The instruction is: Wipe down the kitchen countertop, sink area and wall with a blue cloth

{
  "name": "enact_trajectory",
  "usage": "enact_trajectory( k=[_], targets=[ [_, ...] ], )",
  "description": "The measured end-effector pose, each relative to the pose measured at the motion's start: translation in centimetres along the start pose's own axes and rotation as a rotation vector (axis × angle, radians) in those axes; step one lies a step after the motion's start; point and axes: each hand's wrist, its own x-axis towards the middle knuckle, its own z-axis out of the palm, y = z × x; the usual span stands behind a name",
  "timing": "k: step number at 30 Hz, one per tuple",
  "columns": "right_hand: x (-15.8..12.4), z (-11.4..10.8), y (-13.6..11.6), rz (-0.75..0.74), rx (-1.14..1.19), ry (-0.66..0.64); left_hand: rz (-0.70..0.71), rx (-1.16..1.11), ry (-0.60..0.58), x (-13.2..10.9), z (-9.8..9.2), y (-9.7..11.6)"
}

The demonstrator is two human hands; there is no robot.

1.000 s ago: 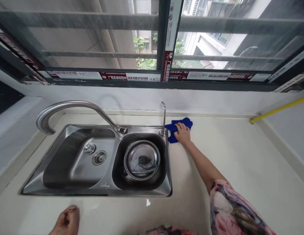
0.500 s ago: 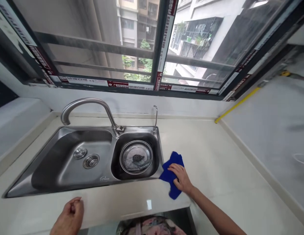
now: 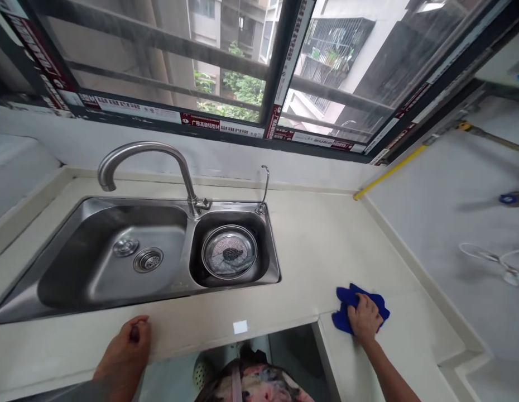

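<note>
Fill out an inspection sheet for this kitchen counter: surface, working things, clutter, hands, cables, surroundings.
Surface: pale countertop, glossy, running along the window wall and round a corner to the right.
Working things: blue cloth bunched flat on the countertop near its front edge.
Clutter: round metal strainer sitting in the small basin of the sink.
Hands: right hand pressed on the blue cloth; left hand resting on the counter's front edge, holding nothing.
Cables: white cord against the right wall.
Surroundings: faucet over the large basin, small tap, window, yellow pipe.
</note>
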Motion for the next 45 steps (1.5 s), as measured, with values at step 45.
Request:
enact_trajectory(
  k=[45],
  targets=[
    [10.1, 4.7, -10.7, 0.254, -0.184, -0.21, 0.03, -0.089, 0.15, 2.1, 2.9, -6.9]
  ],
)
